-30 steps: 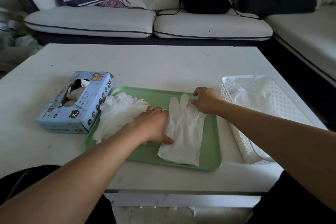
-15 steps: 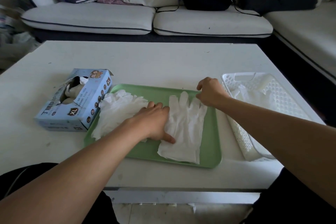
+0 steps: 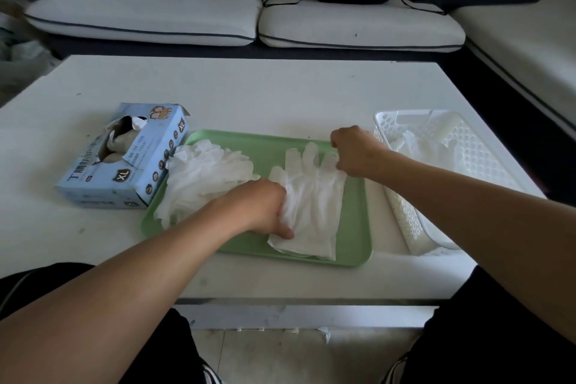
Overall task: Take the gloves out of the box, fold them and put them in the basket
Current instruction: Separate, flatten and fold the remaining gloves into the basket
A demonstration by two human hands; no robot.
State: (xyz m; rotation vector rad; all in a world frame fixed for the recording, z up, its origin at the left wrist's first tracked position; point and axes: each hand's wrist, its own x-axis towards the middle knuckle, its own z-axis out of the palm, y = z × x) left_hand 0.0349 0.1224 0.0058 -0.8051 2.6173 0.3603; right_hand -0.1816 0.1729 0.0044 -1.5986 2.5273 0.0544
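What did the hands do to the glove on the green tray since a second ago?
Not much. The right hand slid a little further from the person along the glove's fingertips and still pinches them there. The left hand stayed pressed on the glove's left side. The glove pile, tray, box and basket stayed put.

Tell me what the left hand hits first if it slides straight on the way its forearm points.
Likely only more of the spread glove that the left hand already presses, then probably the green tray.
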